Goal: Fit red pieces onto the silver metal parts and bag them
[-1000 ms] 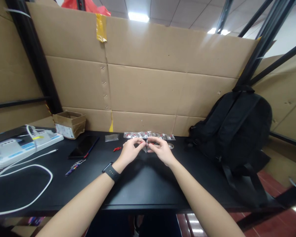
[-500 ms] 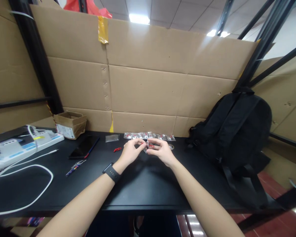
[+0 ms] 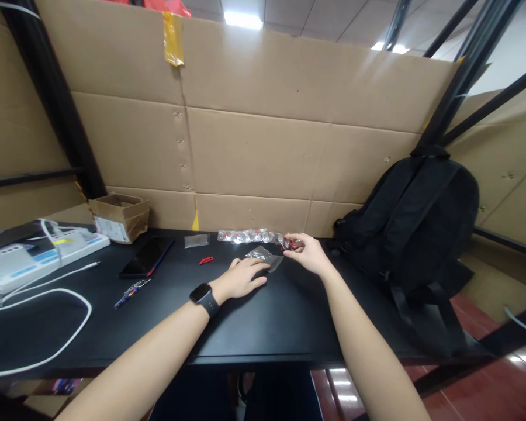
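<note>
My left hand [image 3: 243, 278], with a black watch on its wrist, lies on the black table with fingers spread, beside a clear plastic bag [image 3: 259, 253]. Between the thumb and fingers of my right hand [image 3: 305, 253] is a small round item with red on it [image 3: 287, 244], partly covered by the fingers. Small clear packets with red bits [image 3: 245, 235] form a row behind the hands. Left of my left hand are a red loop [image 3: 206, 261] and a flat clear bag [image 3: 197, 241].
At the left lie a black phone [image 3: 146, 257], a keyring [image 3: 131, 292], a white power strip [image 3: 48, 258] with cables and a small cardboard box [image 3: 121, 217]. A black backpack [image 3: 425, 216] stands at the right, before a cardboard wall [image 3: 254, 146].
My hands have moved apart. The left has dropped onto the table with its fingers spread, and the right has moved right with the round item. The clear bag now lies between them.
</note>
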Action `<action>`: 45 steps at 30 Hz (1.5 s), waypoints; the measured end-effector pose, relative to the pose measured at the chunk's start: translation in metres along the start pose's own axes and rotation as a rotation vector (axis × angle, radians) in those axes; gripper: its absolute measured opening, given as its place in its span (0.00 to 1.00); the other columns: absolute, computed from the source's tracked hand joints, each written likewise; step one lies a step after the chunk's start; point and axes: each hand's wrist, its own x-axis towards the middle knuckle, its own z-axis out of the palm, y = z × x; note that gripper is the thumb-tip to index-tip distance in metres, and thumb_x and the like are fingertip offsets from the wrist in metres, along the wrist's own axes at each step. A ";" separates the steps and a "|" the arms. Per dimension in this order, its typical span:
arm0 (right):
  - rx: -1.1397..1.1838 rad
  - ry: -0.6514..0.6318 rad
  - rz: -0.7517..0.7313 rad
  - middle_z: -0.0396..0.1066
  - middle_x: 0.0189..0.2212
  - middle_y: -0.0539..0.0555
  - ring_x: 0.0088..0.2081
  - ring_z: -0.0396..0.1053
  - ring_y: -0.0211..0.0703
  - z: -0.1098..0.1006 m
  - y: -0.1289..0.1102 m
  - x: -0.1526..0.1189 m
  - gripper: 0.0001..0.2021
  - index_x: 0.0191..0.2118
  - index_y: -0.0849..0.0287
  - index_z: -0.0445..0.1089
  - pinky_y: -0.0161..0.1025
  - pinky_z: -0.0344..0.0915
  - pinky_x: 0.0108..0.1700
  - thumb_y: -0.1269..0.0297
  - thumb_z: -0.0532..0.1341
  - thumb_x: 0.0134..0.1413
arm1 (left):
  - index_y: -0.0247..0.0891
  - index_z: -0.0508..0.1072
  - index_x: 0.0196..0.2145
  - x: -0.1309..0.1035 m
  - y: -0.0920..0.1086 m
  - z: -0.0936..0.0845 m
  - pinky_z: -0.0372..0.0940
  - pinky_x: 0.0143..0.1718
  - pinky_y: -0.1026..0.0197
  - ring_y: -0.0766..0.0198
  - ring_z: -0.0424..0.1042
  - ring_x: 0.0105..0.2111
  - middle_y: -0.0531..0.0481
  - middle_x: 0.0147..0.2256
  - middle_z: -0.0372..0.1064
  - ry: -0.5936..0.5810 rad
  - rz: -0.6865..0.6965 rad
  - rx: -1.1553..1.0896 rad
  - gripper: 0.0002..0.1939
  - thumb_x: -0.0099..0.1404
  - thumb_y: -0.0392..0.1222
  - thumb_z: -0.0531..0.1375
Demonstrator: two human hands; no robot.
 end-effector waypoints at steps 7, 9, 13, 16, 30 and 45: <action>-0.316 -0.226 -0.039 0.74 0.25 0.49 0.28 0.69 0.40 -0.002 -0.002 -0.004 0.14 0.38 0.57 0.80 0.36 0.63 0.33 0.61 0.73 0.43 | 0.55 0.69 0.59 -0.001 0.003 0.004 0.54 0.58 0.43 0.48 0.62 0.60 0.43 0.61 0.63 0.026 0.019 0.071 0.21 0.73 0.55 0.50; -0.354 -0.274 -0.031 0.74 0.25 0.50 0.27 0.69 0.41 0.001 -0.005 -0.005 0.13 0.37 0.58 0.80 0.36 0.62 0.32 0.61 0.73 0.42 | 0.55 0.69 0.59 -0.001 0.003 0.006 0.54 0.58 0.43 0.48 0.62 0.60 0.43 0.61 0.63 0.031 0.028 0.069 0.21 0.73 0.55 0.50; -0.427 -0.314 0.003 0.77 0.28 0.54 0.31 0.72 0.45 0.011 -0.004 -0.006 0.13 0.35 0.59 0.81 0.36 0.63 0.34 0.64 0.75 0.39 | 0.57 0.69 0.59 -0.001 0.004 0.008 0.54 0.58 0.42 0.48 0.61 0.61 0.42 0.61 0.63 0.023 0.030 0.086 0.21 0.73 0.56 0.49; -0.465 -0.303 0.008 0.77 0.29 0.55 0.32 0.73 0.45 0.018 -0.002 -0.006 0.13 0.35 0.59 0.80 0.36 0.64 0.35 0.64 0.75 0.39 | 0.58 0.69 0.59 -0.001 0.003 0.008 0.54 0.57 0.41 0.46 0.61 0.61 0.42 0.62 0.62 0.014 0.032 0.082 0.21 0.73 0.56 0.49; -0.399 -0.292 -0.055 0.79 0.29 0.54 0.32 0.75 0.44 0.030 -0.001 -0.009 0.10 0.37 0.59 0.80 0.35 0.66 0.36 0.70 0.69 0.44 | 0.58 0.69 0.59 -0.003 0.003 0.007 0.54 0.58 0.43 0.47 0.61 0.61 0.44 0.62 0.61 0.023 0.048 0.048 0.20 0.72 0.55 0.52; -0.602 -0.095 -0.057 0.74 0.31 0.51 0.35 0.70 0.42 0.057 -0.004 -0.007 0.14 0.29 0.56 0.69 0.36 0.58 0.39 0.55 0.72 0.46 | 0.60 0.69 0.58 -0.002 0.004 0.005 0.51 0.60 0.35 0.45 0.52 0.66 0.48 0.67 0.54 -0.044 0.017 0.033 0.20 0.73 0.55 0.50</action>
